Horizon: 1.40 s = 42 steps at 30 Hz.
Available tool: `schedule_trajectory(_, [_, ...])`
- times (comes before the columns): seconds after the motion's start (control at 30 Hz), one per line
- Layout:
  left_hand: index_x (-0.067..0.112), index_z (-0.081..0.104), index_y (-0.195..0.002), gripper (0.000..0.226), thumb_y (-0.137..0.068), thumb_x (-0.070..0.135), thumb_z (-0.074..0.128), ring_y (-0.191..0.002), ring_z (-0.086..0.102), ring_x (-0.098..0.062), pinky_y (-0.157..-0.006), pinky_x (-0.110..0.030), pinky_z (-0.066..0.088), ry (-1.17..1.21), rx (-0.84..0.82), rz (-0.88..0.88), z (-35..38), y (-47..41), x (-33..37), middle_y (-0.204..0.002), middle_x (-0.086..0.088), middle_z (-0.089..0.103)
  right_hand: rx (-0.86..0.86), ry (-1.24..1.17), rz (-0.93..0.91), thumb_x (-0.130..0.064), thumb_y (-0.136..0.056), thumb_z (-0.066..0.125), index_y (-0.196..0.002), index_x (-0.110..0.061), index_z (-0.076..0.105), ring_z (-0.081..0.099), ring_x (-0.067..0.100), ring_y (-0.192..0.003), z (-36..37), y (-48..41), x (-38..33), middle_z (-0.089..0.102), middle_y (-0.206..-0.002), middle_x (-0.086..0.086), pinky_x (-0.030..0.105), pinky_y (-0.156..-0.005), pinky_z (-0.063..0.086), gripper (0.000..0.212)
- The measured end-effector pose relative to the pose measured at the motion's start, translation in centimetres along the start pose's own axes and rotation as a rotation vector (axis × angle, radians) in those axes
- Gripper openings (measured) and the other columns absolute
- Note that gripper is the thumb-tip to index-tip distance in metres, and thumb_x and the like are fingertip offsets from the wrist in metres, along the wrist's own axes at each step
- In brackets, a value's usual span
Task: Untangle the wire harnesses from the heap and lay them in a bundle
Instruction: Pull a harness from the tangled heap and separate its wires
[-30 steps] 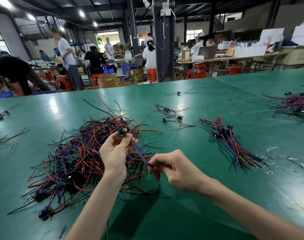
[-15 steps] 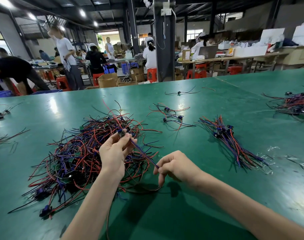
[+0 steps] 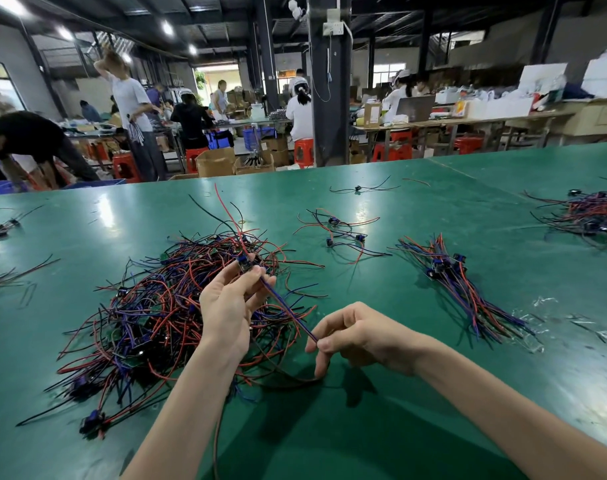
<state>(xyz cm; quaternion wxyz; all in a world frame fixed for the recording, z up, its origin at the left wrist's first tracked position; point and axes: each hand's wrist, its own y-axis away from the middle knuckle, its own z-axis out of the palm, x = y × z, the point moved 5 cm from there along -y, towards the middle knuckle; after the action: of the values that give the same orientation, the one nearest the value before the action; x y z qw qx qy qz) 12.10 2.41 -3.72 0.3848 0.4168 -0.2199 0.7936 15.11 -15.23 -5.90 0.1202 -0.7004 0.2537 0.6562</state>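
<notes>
left hand (image 3: pixel 226 308) and right hand (image 3: pixel 362 337) fingers (image 3: pixel 323 361) pinch a harness (image 3: pixel 287 309) above heap (image 3: pixel 146 317), bundle (image 3: pixel 458 285) nearby.

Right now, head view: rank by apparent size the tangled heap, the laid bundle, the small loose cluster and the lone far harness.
1. tangled heap
2. laid bundle
3. small loose cluster
4. lone far harness, which lies farthest away, so its true size is unsure

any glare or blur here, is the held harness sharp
Head view: ceiling lights glare off the green table in patches at its far side; the harness between left hand and right hand is sharp; the right hand casts a soft shadow; the white boxes at the right edge are smeared; the wide lens bows the table's far edge.
</notes>
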Motion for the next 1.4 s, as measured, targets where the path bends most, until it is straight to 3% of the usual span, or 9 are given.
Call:
schedule_trajectory(0.13, [0.002,0.060,-0.096,0.015,-0.084,-0.007,0.061,-0.057,0.065,-0.016,-0.058,-0.021,0.056,-0.002,-0.008,0.002,0.0,0.0,-0.1,-0.078,-0.012,0.062,0.037,0.029,0.016,0.001,-0.087,0.052,-0.086,-0.007,0.066,0.019,0.007,-0.039,-0.5,0.0,0.2,0.072,-0.070,0.009,0.018,-0.036,0.015,0.016])
schedule_trajectory(0.3, [0.003,0.061,-0.094,0.014,-0.084,-0.008,0.060,-0.056,0.065,-0.014,-0.055,-0.019,0.055,-0.002,-0.011,-0.011,0.2,0.3,0.1,-0.077,-0.011,0.062,0.054,0.060,0.004,-0.004,-0.088,0.054,-0.093,-0.010,0.068,0.020,0.005,-0.038,-1.2,0.1,0.0,0.073,-0.093,0.014,0.016,-0.035,0.015,0.016])
schedule_trajectory(0.43, [0.002,0.061,-0.095,0.014,-0.085,-0.008,0.057,-0.055,0.066,-0.015,-0.053,-0.019,0.055,0.012,-0.050,-0.054,0.9,0.5,-0.3,-0.076,-0.011,0.064,0.093,0.054,-0.053,-0.019,-0.093,0.046,-0.093,-0.013,0.073,0.020,0.005,-0.036,-2.1,0.4,-0.7,0.073,-0.102,0.007,0.014,-0.034,0.017,0.027])
schedule_trajectory(0.57, [0.004,0.062,-0.098,0.019,-0.082,-0.007,0.059,-0.056,0.065,-0.013,-0.055,-0.021,0.056,-0.062,-0.210,-0.130,2.7,2.1,-2.5,-0.071,-0.006,0.066,0.233,-0.005,-0.125,-0.039,-0.083,0.061,-0.087,-0.012,0.073,0.021,0.006,-0.037,-2.3,0.3,-1.2,0.074,-0.093,0.011,0.016,-0.035,0.015,0.030])
schedule_trajectory(0.67, [0.008,0.064,-0.105,0.024,-0.083,-0.001,0.062,-0.060,0.062,-0.008,-0.051,-0.016,0.050,-0.156,-0.286,-0.175,3.7,3.3,-4.7,-0.078,-0.006,0.062,0.310,-0.002,-0.184,-0.029,-0.083,0.065,-0.076,-0.012,0.071,0.022,0.006,-0.037,-2.0,0.2,-1.4,0.070,-0.075,0.013,0.017,-0.035,0.014,0.019])
schedule_trajectory(0.8, [0.009,0.063,-0.105,0.023,-0.082,0.005,0.061,-0.069,0.065,-0.009,-0.061,-0.020,0.052,-0.120,-0.340,-0.239,3.9,3.5,-5.7,-0.089,-0.012,0.057,0.387,0.000,-0.208,-0.012,-0.087,0.065,-0.067,-0.011,0.066,0.025,0.005,-0.033,-2.3,0.2,-1.2,0.065,-0.064,0.011,0.015,-0.033,0.017,0.019])
schedule_trajectory(0.97, [0.011,0.059,-0.114,0.025,-0.090,0.010,0.057,-0.087,0.062,-0.012,-0.086,-0.030,0.047,-0.192,-0.420,-0.362,3.9,3.5,-6.2,-0.105,-0.003,0.070,0.490,-0.035,-0.164,-0.006,-0.087,0.063,-0.076,-0.002,0.066,0.031,0.005,-0.029,-3.9,0.2,-1.0,0.061,-0.060,0.011,0.014,-0.031,0.020,0.012])
schedule_trajectory(1.27, [0.010,0.061,-0.114,0.025,-0.090,0.006,0.056,-0.088,0.064,-0.015,-0.078,-0.030,0.053,-0.208,-0.412,-0.426,3.5,3.5,-6.5,-0.104,-0.002,0.072,0.985,-0.171,-0.177,-0.004,-0.087,0.062,-0.086,0.005,0.066,0.028,0.004,-0.027,-16.0,4.7,-0.4,0.061,-0.054,0.005,0.012,-0.034,0.015,0.010])
schedule_trajectory(1.4, [0.008,0.061,-0.114,0.024,-0.090,0.006,0.056,-0.082,0.064,-0.014,-0.075,-0.029,0.054,-0.213,-0.410,-0.433,3.4,3.4,-6.6,-0.101,-0.002,0.073,1.140,-0.140,0.041,0.001,-0.085,0.062,-0.088,0.014,0.064,0.025,0.003,-0.024,-19.7,7.0,2.6,0.060,-0.052,0.011,0.009,-0.031,0.016,0.014])
